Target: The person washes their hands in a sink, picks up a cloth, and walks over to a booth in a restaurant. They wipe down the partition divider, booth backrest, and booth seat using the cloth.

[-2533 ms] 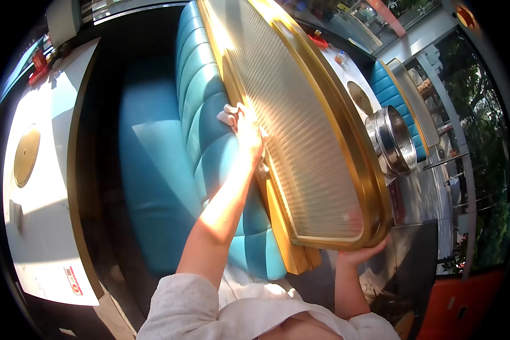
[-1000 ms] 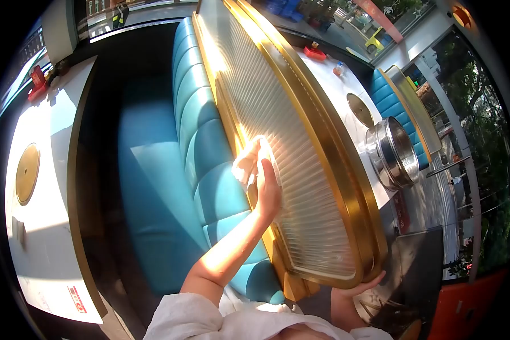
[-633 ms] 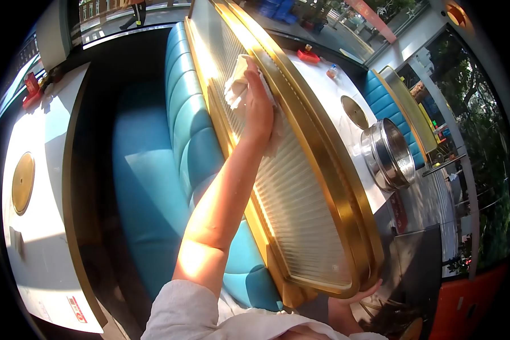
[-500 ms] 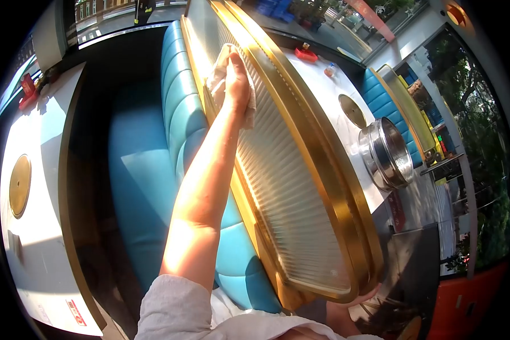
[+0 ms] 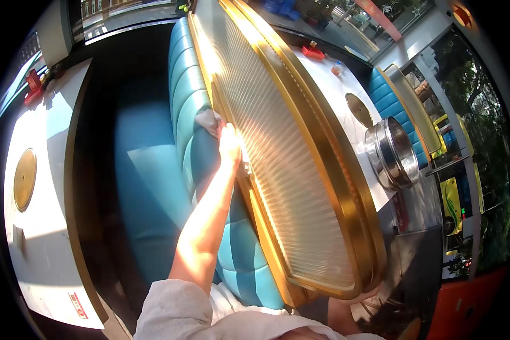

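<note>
My left hand (image 5: 229,146) presses a pale cloth (image 5: 208,121) against the lower gold rail (image 5: 259,218) of a ribbed glass partition (image 5: 292,187). Its fingers are closed on the cloth, part of which sticks out over the top of the blue padded seat back (image 5: 188,85). At the near end of the partition, my right hand (image 5: 369,294) holds the gold frame (image 5: 345,198) at its corner; most of its fingers are hidden behind the frame.
Left of the blue bench (image 5: 147,170) stands a white table (image 5: 45,238) with a round brass plate (image 5: 25,180). Beyond the partition, another white table (image 5: 328,85) bears a shiny metal pot (image 5: 388,153) and a red holder (image 5: 313,52). Windows line the far side.
My left hand and the cloth have moved from the glass panel down toward me, onto the lower rail by the seat back. My right hand stays at the frame's near end.
</note>
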Action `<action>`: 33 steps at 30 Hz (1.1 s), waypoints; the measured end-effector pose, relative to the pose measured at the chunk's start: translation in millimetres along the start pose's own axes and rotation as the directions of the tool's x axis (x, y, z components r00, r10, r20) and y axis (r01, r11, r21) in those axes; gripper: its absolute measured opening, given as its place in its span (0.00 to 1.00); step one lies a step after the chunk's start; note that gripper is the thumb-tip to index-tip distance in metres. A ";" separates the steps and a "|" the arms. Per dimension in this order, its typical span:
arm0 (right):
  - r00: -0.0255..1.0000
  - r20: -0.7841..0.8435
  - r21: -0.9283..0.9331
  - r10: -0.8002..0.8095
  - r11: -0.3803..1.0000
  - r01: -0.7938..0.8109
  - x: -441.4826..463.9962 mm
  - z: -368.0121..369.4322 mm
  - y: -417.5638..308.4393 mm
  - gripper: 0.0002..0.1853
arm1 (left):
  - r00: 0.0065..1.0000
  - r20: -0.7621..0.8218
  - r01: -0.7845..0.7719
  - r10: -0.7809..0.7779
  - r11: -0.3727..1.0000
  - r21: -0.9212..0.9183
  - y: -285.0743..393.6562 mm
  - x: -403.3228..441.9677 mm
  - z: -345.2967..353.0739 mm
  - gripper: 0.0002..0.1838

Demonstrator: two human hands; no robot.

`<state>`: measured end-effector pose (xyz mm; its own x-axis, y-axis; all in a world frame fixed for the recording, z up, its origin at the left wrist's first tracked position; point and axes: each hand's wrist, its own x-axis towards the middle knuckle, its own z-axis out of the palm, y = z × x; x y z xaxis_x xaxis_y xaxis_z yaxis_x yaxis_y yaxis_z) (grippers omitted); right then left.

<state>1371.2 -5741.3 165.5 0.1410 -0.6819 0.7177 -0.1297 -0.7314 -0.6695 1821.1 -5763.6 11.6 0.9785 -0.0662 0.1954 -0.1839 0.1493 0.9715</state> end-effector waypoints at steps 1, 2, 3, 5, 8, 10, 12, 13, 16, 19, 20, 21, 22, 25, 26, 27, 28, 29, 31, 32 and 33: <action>0.999 -0.014 0.023 0.032 0.999 -0.032 -1.6 -2.5 0.5 0.30 | 0.995 0.013 -0.100 0.099 0.981 0.164 0.8 -27.9 -1.4 0.26; 0.998 -0.026 0.047 0.062 0.997 -0.060 -3.1 -0.3 0.3 0.30 | 0.986 -0.037 -0.163 0.162 0.986 -0.022 3.2 -61.3 -1.3 0.25; 0.994 -0.015 0.038 0.106 0.994 -0.105 -1.1 0.2 0.9 0.28 | 0.966 -0.023 -0.253 0.256 0.963 0.094 12.4 -95.7 -5.6 0.25; 0.995 0.060 -0.053 -0.085 0.995 0.088 5.7 -1.8 7.6 0.28 | 0.991 0.098 -0.074 0.089 0.986 -0.152 105.5 -154.5 -22.0 0.27; 0.997 0.069 0.186 0.023 0.982 -0.036 7.0 -7.5 12.1 0.31 | 0.933 0.338 -0.119 0.125 0.992 -0.039 177.0 -195.1 -32.9 0.35; 0.931 0.111 0.476 0.348 0.804 -0.357 16.1 2.3 -3.8 0.32 | 0.902 0.317 -0.198 0.293 0.933 -0.299 210.0 -190.2 -27.3 0.36; 0.669 0.063 0.685 0.740 0.456 -0.569 33.8 25.6 -53.5 0.34 | 0.859 0.259 -0.253 0.442 0.806 -0.536 240.0 -177.6 -15.6 0.37; 0.672 0.064 0.685 0.738 0.457 -0.567 33.1 23.9 -52.2 0.34 | 0.847 0.151 -0.341 0.509 0.739 -0.581 253.9 -165.7 -7.1 0.36; 0.671 0.150 0.695 0.726 0.405 -0.594 29.5 15.9 -36.6 0.33 | 0.811 0.050 -0.483 0.583 0.715 -0.505 280.8 -127.5 -1.1 0.35; 0.955 0.083 0.165 0.285 0.941 -0.295 8.4 -0.5 2.2 0.32 | 0.840 0.116 -0.461 0.530 0.810 -0.362 278.3 -76.9 -0.7 0.32; 0.987 0.114 -0.029 0.112 0.994 -0.109 -0.4 -7.9 15.9 0.32 | 0.861 0.145 -0.424 0.488 0.845 -0.327 277.0 -57.8 -0.9 0.32; 0.981 0.172 0.093 0.086 0.990 -0.103 -1.7 -9.3 18.4 0.32 | 0.875 0.164 -0.400 0.455 0.871 -0.285 275.5 -34.9 -0.5 0.32; 0.977 0.199 0.153 0.071 0.983 -0.103 -2.3 -11.8 20.3 0.32 | 0.888 0.183 -0.375 0.422 0.895 -0.241 274.1 -12.1 0.0 0.33; 0.955 0.217 0.678 0.201 0.673 -0.296 -1.2 -19.5 20.2 0.36 | 0.965 0.154 -0.153 0.213 0.933 -0.327 252.6 56.1 12.5 0.37; 0.943 0.223 0.792 0.249 0.518 -0.324 0.5 -19.7 15.6 0.37 | 0.960 0.153 -0.160 0.233 0.910 -0.382 250.7 74.7 13.8 0.38; 0.972 0.213 0.413 0.093 0.893 -0.177 0.8 -16.2 10.0 0.31 | 0.955 0.149 -0.167 0.255 0.883 -0.439 246.8 87.1 15.5 0.39; 0.969 0.248 0.168 0.022 0.984 -0.065 0.7 -14.1 4.4 0.29 | 0.987 0.157 0.025 0.035 0.932 -0.361 256.8 84.6 11.1 0.39; 0.958 0.281 -0.079 -0.050 0.994 0.075 0.5 -11.9 -1.0 0.28 | 0.987 0.163 0.062 -0.001 0.928 -0.368 248.7 92.4 11.7 0.37; 0.962 0.269 -0.108 -0.054 0.991 0.086 1.0 -9.7 -4.1 0.28 | 0.995 0.028 -0.084 0.098 0.943 -0.322 183.3 141.3 25.7 0.35; 0.963 0.265 -0.119 -0.055 0.989 0.089 1.3 -10.0 -3.8 0.28 | 0.990 0.137 0.062 -0.026 0.962 -0.266 152.6 154.5 22.5 0.35; 0.959 0.276 -0.113 -0.068 0.988 0.102 -0.6 -11.8 0.0 0.33 | 0.960 0.234 0.200 -0.153 0.961 -0.193 130.8 161.5 19.9 0.34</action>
<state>1359.5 -5740.9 167.3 0.4152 -0.6039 0.6804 -0.2251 -0.7928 -0.5664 1953.2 -5774.4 172.9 0.9456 -0.3177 0.0707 0.0369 0.3204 0.9466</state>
